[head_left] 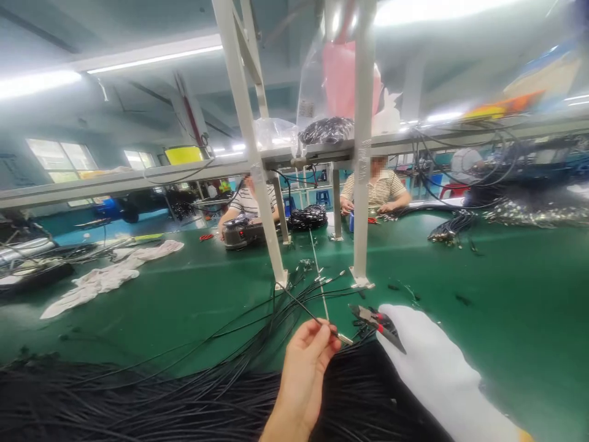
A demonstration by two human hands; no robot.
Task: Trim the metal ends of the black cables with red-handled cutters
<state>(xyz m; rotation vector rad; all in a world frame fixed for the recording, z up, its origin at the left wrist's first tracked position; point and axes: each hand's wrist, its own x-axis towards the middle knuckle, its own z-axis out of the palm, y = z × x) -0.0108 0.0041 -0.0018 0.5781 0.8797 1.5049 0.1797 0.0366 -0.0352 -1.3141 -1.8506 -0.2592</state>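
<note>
My left hand point(309, 359), bare, pinches a black cable point(301, 305) close to its end. A silvery metal connector point(345, 339) sticks out to the right past the fingertips. Wearing a white glove, my right hand point(421, 353) is closed around diagonal cutting pliers point(368, 315) with red and black handles. Their jaws point up and left, a short way from the connector and not touching it. Many more black cables point(151, 402) lie in a thick heap under and left of my hands. Some run forward to loose connector ends point(324, 279) on the green table point(501, 319).
White frame legs point(361, 245) stand on the table ahead, carrying a shelf point(221, 166). A white cloth point(110, 273) lies at left. Coiled black cable point(308, 216) sits behind the legs; a cable bundle point(453, 226) lies at right. Two people point(380, 187) sit across the table.
</note>
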